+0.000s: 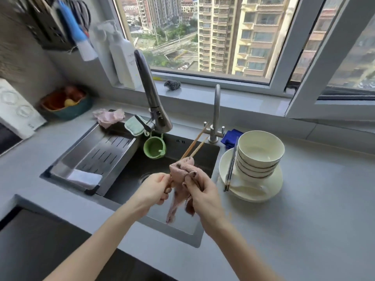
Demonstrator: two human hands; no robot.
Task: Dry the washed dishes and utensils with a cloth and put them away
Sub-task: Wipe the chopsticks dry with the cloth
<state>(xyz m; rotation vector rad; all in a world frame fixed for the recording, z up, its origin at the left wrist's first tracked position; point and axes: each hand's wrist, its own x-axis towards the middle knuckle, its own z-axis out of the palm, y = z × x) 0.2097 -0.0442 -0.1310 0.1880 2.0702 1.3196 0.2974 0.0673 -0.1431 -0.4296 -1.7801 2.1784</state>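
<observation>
We read this as home kitchen in high-rise flat. Dark sink (129, 171) at centre, pull-out tap (154, 98) at 12 o'clock, drain tray (95, 157) at 9. Stacked bowls (261, 151) on plate (274, 183) at 3, detergent bottle (123, 55) at 11. Window (203, 37) at 12 faces apartment towers (249, 33).

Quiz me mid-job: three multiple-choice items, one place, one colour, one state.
1. Where does the stack of white ceramic bowls stand? A windowsill; B cream round plates right of the dark metal sink; C drain rack.
2. The folded cloth behind the bowls is: A blue; B yellow; C white.
3. The right hand: A open, empty; B grips the pinkish-brown cloth around the two wooden chopsticks; C holds a bowl.
B: bowls sit on the plates. A: its fabric is plainly blue. B: fingers pinch cloth over the sticks.
</observation>
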